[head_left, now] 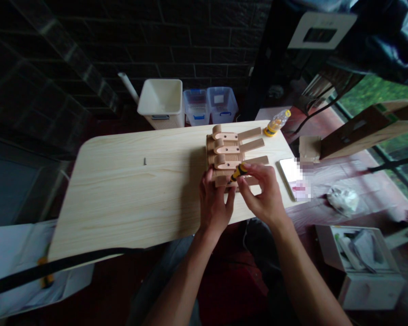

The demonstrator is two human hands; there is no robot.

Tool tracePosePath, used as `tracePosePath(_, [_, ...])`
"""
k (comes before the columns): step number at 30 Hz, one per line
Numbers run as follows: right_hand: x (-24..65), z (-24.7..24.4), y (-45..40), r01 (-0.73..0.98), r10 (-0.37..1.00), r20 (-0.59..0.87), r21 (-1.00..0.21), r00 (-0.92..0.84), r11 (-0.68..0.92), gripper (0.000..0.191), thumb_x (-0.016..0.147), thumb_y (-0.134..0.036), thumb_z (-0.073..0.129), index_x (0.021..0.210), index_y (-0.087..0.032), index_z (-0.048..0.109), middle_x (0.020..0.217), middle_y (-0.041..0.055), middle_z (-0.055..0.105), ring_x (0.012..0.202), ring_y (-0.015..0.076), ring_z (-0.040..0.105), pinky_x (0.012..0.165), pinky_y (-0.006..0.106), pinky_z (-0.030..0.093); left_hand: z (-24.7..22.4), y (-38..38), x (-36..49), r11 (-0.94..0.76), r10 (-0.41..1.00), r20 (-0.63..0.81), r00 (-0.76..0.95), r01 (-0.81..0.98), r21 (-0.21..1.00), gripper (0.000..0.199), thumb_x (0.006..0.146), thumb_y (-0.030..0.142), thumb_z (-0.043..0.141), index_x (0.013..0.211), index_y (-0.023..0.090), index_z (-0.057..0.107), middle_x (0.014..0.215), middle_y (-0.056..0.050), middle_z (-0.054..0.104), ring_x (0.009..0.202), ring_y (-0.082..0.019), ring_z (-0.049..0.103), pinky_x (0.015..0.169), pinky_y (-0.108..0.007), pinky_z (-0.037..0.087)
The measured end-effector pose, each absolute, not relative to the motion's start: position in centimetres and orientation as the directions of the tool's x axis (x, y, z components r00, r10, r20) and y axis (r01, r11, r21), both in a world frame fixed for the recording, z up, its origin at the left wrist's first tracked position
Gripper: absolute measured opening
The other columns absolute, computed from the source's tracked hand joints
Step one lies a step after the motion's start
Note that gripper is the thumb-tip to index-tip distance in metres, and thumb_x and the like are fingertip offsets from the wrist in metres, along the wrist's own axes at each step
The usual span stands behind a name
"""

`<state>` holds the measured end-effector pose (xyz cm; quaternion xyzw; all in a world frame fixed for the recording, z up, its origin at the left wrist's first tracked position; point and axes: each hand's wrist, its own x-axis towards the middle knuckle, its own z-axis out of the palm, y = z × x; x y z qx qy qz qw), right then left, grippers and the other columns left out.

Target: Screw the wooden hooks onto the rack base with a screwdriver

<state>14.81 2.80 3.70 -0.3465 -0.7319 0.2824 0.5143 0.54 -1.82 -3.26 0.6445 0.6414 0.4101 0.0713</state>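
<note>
A pale wooden assembly point(226, 151) stands on the pine tabletop point(122, 203), with several rounded, drilled pieces side by side and flat slats pointing right. My left hand point(214, 203) grips its near end. My right hand point(261, 190) pinches a screwdriver with a yellow and black handle point(238, 172), whose tip is hidden against the wood. A small dark screw point(144, 161) lies alone on the tabletop, well left of my hands.
A bottle with a yellow cap point(277, 122) lies at the table's far right corner, and a phone point(290, 172) lies near the right edge. Beyond the table stand a white bin point(161, 103) and two plastic boxes point(207, 106). An open box of tools point(358, 267) sits low on the right.
</note>
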Motion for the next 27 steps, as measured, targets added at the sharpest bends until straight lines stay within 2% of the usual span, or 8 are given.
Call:
tracePosePath(2, [14.81, 3.71, 2.73, 0.21, 0.801, 0.55, -0.776, -0.236, 0.595, 0.037, 0.102, -0.019, 0.068, 0.134, -0.033, 0.058, 0.129, 0.0072, 0.073, 0.128, 0.0245, 0.072, 0.106, 0.048, 0.066, -3.21, -1.8, 0.55, -0.168, 0.887, 0.436, -0.153, 0.772, 0.613, 0.042, 0.109, 0.038, 0.06, 0.149, 0.025, 0.058, 0.172, -0.02, 0.035, 0.16, -0.039, 0.038, 0.127, -0.064, 0.042])
tracePosePath(12, [14.77, 3.49, 2.96, 0.215, 0.808, 0.554, -0.779, -0.202, 0.589, 0.034, 0.099, -0.022, 0.074, 0.128, -0.034, 0.059, 0.122, 0.0051, 0.073, 0.117, 0.0223, 0.072, 0.103, 0.046, 0.067, -3.31, -1.88, 0.57, -0.167, 0.886, 0.436, -0.158, 0.769, 0.617, 0.041, 0.108, 0.037, 0.062, 0.147, 0.027, 0.061, 0.174, -0.018, 0.035, 0.16, -0.039, 0.038, 0.128, -0.065, 0.042])
tracePosePath(19, [14.89, 3.58, 2.65, 0.212, 0.811, 0.544, -0.785, -0.215, 0.583, 0.037, 0.101, -0.019, 0.07, 0.133, -0.033, 0.057, 0.128, 0.0071, 0.071, 0.127, 0.0242, 0.072, 0.107, 0.049, 0.065, -3.38, -1.81, 0.55, -0.17, 0.879, 0.448, -0.163, 0.771, 0.613, 0.043, 0.107, 0.037, 0.062, 0.148, 0.024, 0.061, 0.173, -0.019, 0.035, 0.159, -0.039, 0.039, 0.127, -0.063, 0.043])
tracePosePath(22, [14.93, 3.4, 2.68, 0.235, 0.818, 0.536, -0.785, -0.208, 0.574, 0.036, 0.101, -0.02, 0.07, 0.133, -0.033, 0.058, 0.127, 0.0064, 0.072, 0.122, 0.0233, 0.074, 0.105, 0.047, 0.066, -3.35, -1.79, 0.56, -0.17, 0.882, 0.445, -0.154, 0.778, 0.606, 0.047, 0.107, 0.037, 0.062, 0.152, 0.024, 0.058, 0.171, -0.021, 0.036, 0.159, -0.04, 0.04, 0.127, -0.063, 0.043])
tracePosePath(27, [14.95, 3.23, 3.01, 0.229, 0.804, 0.561, -0.771, -0.197, 0.594, 0.036, 0.1, -0.02, 0.073, 0.13, -0.034, 0.058, 0.124, 0.0041, 0.072, 0.117, 0.021, 0.073, 0.102, 0.044, 0.067, -3.38, -1.86, 0.56, -0.164, 0.883, 0.445, -0.149, 0.79, 0.591, 0.041, 0.107, 0.036, 0.062, 0.147, 0.024, 0.061, 0.172, -0.02, 0.034, 0.159, -0.041, 0.04, 0.126, -0.063, 0.045])
